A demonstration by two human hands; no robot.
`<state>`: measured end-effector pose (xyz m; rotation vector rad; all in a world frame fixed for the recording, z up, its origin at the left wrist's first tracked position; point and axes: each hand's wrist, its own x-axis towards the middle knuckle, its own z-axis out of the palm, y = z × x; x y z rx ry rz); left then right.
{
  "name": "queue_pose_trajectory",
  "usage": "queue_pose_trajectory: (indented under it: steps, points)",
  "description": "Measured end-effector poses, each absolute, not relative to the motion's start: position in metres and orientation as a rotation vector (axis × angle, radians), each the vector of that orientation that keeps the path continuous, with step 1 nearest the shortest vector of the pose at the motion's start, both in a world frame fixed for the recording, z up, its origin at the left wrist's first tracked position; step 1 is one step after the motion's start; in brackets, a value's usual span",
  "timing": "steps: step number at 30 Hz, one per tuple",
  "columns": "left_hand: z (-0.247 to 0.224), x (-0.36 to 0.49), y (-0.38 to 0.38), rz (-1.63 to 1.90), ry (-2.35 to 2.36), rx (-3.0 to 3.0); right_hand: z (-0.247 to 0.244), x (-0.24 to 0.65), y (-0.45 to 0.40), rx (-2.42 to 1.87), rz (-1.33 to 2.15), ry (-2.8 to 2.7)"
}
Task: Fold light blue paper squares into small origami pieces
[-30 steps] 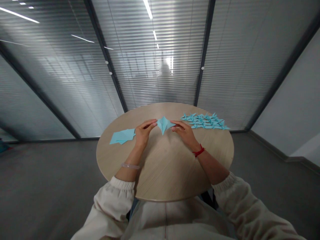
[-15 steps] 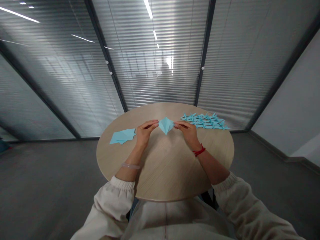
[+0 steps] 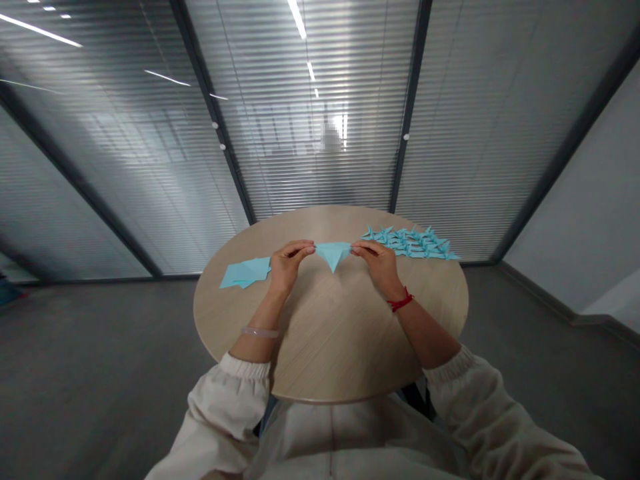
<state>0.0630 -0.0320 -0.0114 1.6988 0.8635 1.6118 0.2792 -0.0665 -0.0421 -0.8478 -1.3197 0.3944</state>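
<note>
A folded light-blue paper [image 3: 333, 255] is stretched between my two hands above the middle of the table, its top edge nearly straight and a point hanging toward me. My left hand [image 3: 289, 265] pinches its left corner between thumb and fingers. The right corner is pinched by my right hand [image 3: 379, 265], which has a red string round the wrist. Flat blue paper sheets [image 3: 245, 273] lie in a small pile beside my left hand. Several folded blue paper cranes [image 3: 413, 243] stand in close rows to the right, beyond my right hand.
The round wooden table [image 3: 340, 347] has its near edge at my lap. Behind its far edge stands a glass wall with blinds [image 3: 320, 173] and dark frames. A white wall [image 3: 575, 200] is on the right.
My hands have moved slightly apart. The paper between them has gone from a diamond shape with a raised upper part to a wider, flat-topped triangle.
</note>
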Motion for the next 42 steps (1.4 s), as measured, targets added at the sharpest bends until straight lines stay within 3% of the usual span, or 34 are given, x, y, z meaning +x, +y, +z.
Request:
queue_pose_trajectory:
  steps: [6,13,24,42]
  points:
    - [-0.013,0.062,-0.029,1.635,0.882,1.798,-0.04,0.282,-0.067,-0.867,0.266,-1.408]
    - [-0.018,0.066,-0.028,1.585,0.759,1.791,-0.04,0.281,-0.068,-0.851,0.444,-1.439]
    - [-0.014,0.069,-0.038,1.396,0.76,1.834,-0.038,0.274,-0.073,-0.879,0.388,-1.471]
    - [-0.014,0.068,-0.034,1.512,0.715,1.674,-0.039,0.274,-0.07,-0.872,0.471,-1.331]
